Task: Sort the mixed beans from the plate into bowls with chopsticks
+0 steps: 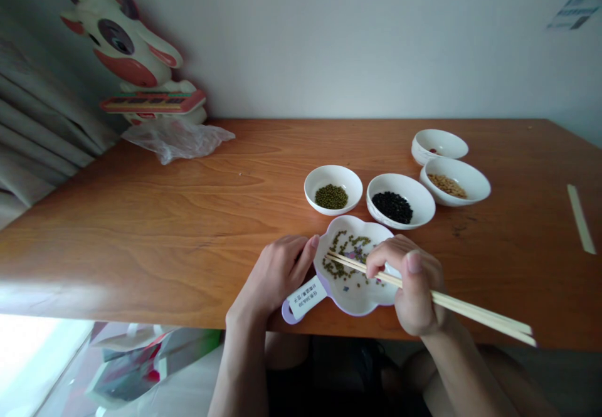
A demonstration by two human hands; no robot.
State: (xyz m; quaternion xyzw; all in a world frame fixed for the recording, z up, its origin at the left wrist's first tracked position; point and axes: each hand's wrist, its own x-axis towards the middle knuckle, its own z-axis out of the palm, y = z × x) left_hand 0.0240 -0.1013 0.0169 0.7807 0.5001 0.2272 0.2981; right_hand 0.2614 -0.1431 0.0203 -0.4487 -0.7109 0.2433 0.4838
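A flower-shaped white dish (361,303) with a purple rim and a labelled handle sits near the table's front edge. Small green beans lie scattered in it. My left hand (285,269) is closed at the dish's left rim, its thumb on the edge; its other fingers are partly hidden. Held in my right hand (416,282) is a pair of chopsticks (484,318), whose tips reach down among the beans at the left of the dish. I cannot make out whether a bean is between the tips.
Behind the dish stand a bowl of green beans (333,169), a bowl of black beans (421,207), a bowl of pale nuts or beans (477,185) and a bowl with something red (449,144). A cow toy (126,47), a plastic bag (181,141) and a pale strip (580,219) lie farther off.
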